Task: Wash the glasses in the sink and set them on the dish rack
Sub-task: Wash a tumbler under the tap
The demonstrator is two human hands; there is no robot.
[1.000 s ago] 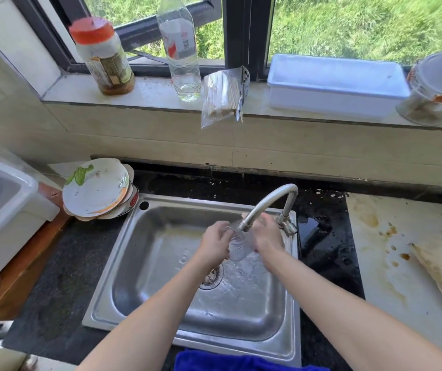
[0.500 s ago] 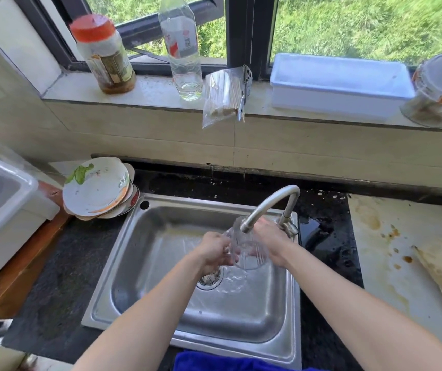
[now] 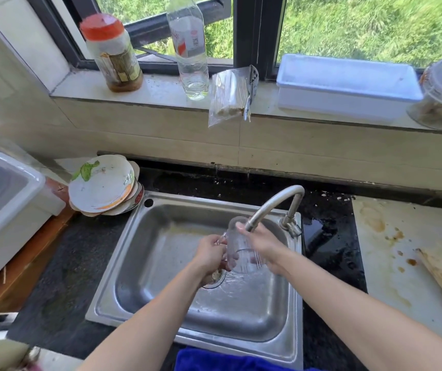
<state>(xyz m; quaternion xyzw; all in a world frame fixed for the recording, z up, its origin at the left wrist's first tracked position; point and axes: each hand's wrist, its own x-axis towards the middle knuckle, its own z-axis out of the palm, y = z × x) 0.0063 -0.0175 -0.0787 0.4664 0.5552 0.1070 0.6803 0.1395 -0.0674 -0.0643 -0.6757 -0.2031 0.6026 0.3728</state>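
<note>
Head view: one clear ribbed glass [image 3: 242, 247] is held up in both hands over the stainless steel sink [image 3: 145, 250].
Far left: a white plastic tub [image 3: 8, 199] stands on the counter, well apart from the sink. I cannot tell whether it is the dish rack.
Left hand [image 3: 210, 254]: the fingers are curled and grip the glass's left side, on what looks like a handle.
Glass position: it sits between the two hands, above the drain and clear of the basin floor.
Glass axis: the long axis is near upright and leans slightly. The upper end points at the spout and the lower end points toward the camera. I cannot tell which end is the mouth.
Right hand [image 3: 265, 247]: it wraps the glass's right wall, with its fingertips [image 3: 240, 226] at the upper end.
Curved steel tap [image 3: 273, 202]: its spout ends just beside the glass's upper end, and water spreads over the basin floor below.
Deciding relation: both hands touch the glass, so neither is nearer. The left hand's hold looks like the one that could carry it away.
Stage: probably rinsing, with racking not yet done.
</note>
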